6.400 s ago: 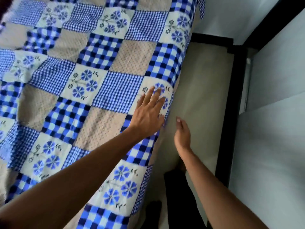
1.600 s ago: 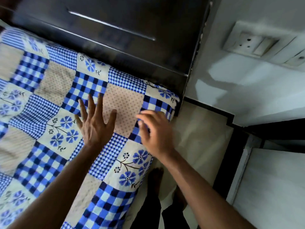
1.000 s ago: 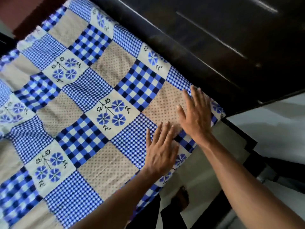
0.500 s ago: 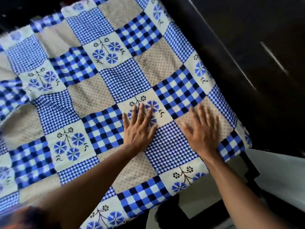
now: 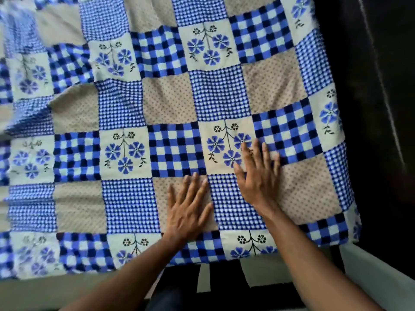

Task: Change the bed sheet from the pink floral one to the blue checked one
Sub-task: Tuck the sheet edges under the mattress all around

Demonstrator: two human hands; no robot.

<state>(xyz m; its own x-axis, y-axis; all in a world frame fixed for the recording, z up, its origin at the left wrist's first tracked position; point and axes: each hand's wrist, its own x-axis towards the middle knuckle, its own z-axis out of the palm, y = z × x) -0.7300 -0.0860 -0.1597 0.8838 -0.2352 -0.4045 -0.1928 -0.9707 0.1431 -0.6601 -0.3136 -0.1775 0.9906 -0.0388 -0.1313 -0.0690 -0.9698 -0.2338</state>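
The blue checked sheet (image 5: 170, 99) is spread over the bed, its corner right up by the dark headboard (image 5: 379, 108), and no pink floral one shows anywhere. Left hand (image 5: 188, 209) and right hand (image 5: 258, 182) both lie flat on it near the front edge, fingers straight and splayed with no grip on the cloth, so I'd guess that's smoothing. There's some rumpling over on the far left (image 5: 45, 104).
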